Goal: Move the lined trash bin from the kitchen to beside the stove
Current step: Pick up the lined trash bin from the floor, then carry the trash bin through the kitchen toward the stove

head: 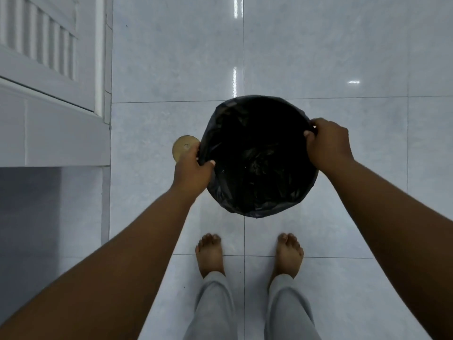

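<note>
A round trash bin (259, 158) lined with a black plastic bag is seen from straight above, over the pale tiled floor. My left hand (193, 168) grips the bin's left rim, thumb inside the liner. My right hand (328, 143) grips the upper right rim, fingers curled over the bag's edge. The inside of the bin is dark and its outer wall is hidden by the liner. No stove is in view.
A white cabinet with a slatted door (46, 45) and a ledge (56, 133) stands at the left. A round brass floor drain cover (182, 147) lies just left of the bin. My bare feet (210, 253) stand behind the bin. Glossy floor tiles (355, 45) spread ahead and to the right.
</note>
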The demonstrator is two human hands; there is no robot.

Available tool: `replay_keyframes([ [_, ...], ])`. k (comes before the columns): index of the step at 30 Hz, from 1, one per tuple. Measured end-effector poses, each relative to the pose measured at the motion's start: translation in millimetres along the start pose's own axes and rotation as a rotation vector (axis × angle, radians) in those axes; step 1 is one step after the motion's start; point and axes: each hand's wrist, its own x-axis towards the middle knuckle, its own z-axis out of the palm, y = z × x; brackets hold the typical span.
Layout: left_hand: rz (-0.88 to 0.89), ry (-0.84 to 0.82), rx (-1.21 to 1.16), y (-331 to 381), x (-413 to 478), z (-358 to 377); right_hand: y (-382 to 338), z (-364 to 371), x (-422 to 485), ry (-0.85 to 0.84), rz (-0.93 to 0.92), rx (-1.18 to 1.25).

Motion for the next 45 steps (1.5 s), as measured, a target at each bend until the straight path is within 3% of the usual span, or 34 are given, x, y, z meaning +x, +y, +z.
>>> replay_keyframes([
  [10, -0.206, -0.066, -0.014, -20, 20, 6, 32, 5, -23, -0.133, 0.128, 0.207],
  [14, -0.276, -0.287, -0.107, -29, 11, 16, 60, 23, -57, -0.335, 0.252, 0.343],
  [17, -0.254, -0.308, -0.188, -28, 4, 19, 68, 31, -72, -0.409, 0.29, 0.507],
  [23, -0.151, -0.276, -0.3, -6, -21, 2, 56, 7, -88, -0.359, 0.237, 0.653],
  [31, -0.076, -0.24, -0.427, 88, -98, -70, -3, -106, -132, -0.286, 0.203, 0.763],
  [45, 0.267, -0.193, -0.503, 360, -304, -241, -135, -452, -244, -0.108, -0.021, 0.905],
])
